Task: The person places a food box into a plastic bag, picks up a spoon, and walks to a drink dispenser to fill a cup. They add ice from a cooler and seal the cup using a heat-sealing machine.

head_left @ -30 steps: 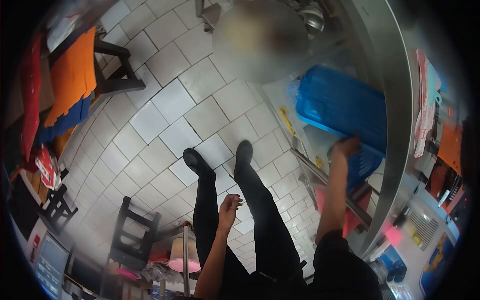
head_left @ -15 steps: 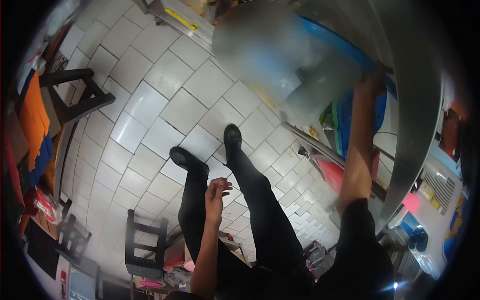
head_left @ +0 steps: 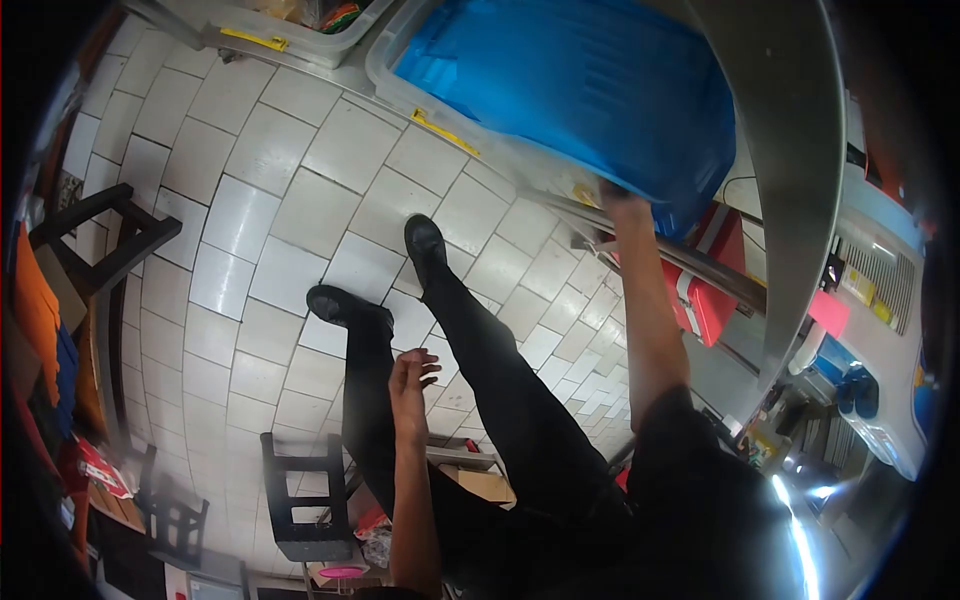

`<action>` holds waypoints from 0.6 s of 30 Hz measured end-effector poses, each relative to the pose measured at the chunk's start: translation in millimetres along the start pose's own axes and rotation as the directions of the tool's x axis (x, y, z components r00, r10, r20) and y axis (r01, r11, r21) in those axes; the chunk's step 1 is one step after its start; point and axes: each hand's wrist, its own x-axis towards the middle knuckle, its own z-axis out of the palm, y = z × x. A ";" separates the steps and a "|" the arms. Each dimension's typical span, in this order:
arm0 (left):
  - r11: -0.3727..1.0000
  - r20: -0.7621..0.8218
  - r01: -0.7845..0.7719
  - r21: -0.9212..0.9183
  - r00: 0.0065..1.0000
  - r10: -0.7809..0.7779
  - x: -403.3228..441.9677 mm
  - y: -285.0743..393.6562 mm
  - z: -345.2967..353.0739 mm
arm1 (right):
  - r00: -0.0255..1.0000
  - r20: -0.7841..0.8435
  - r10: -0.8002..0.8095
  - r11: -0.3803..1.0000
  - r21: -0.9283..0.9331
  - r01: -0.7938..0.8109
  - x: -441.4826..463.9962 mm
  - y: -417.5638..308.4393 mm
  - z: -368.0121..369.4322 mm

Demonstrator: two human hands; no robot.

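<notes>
A blue lid [head_left: 570, 80] lies over a clear plastic storage bin [head_left: 390, 62] on a low metal shelf, slightly askew at its right end. My right hand [head_left: 628, 205] is at the lid's near right edge, closed on it, with the fingers partly hidden and blurred. Beneath that hand a yellow latch [head_left: 585, 195] shows on the bin. My left hand [head_left: 412, 378] hangs free above my left leg, its fingers loosely bent and apart, holding nothing.
Another clear bin with a yellow latch [head_left: 254, 39] stands at upper left. A metal table edge [head_left: 800, 200] curves along the right, above a red box [head_left: 710, 290]. Dark stools [head_left: 300, 495] stand at lower left and left [head_left: 110, 240] on the tiled floor.
The blue lid was tilted up over the open bin and now lies across its top. My right hand has moved left from the lid's far side to its near edge.
</notes>
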 end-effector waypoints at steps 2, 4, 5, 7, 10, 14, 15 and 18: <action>0.999 -0.008 -0.014 -0.029 1.000 0.014 4.8 6.8 -3.7 | 0.999 -0.026 -0.023 1.000 -0.012 0.023 23.5 -6.8 -3.2; 0.998 -0.020 -0.013 -0.058 1.000 0.012 8.5 16.7 -4.1 | 0.993 -0.029 -0.112 0.994 -0.023 0.111 38.3 -6.9 4.4; 0.999 -0.002 -0.013 -0.045 1.000 0.013 10.3 21.3 -3.7 | 0.988 -0.031 -0.151 0.988 -0.023 0.151 39.8 -6.4 6.5; 0.991 0.000 -0.008 -0.137 1.000 0.008 8.1 26.0 -4.5 | 0.975 -0.041 -0.220 0.975 -0.024 0.219 35.7 -10.2 6.8; 0.996 -0.004 0.016 -0.092 1.000 -0.017 7.5 19.7 -7.9 | 0.951 -0.028 -0.306 0.951 -0.039 0.305 21.3 -33.9 6.1; 0.998 -0.041 0.049 -0.039 0.998 -0.050 6.8 13.4 -9.3 | 0.919 0.048 -0.392 0.917 -0.068 0.394 -3.5 -83.0 6.2; 0.998 -0.044 0.046 -0.040 0.998 -0.048 7.1 13.8 -7.3 | 0.911 0.069 -0.406 0.909 -0.077 0.410 -8.6 -93.2 7.0; 0.998 -0.025 0.040 -0.045 0.999 -0.041 10.4 17.8 -1.4 | 0.902 0.141 -0.408 0.901 -0.099 0.423 -14.7 -116.5 9.6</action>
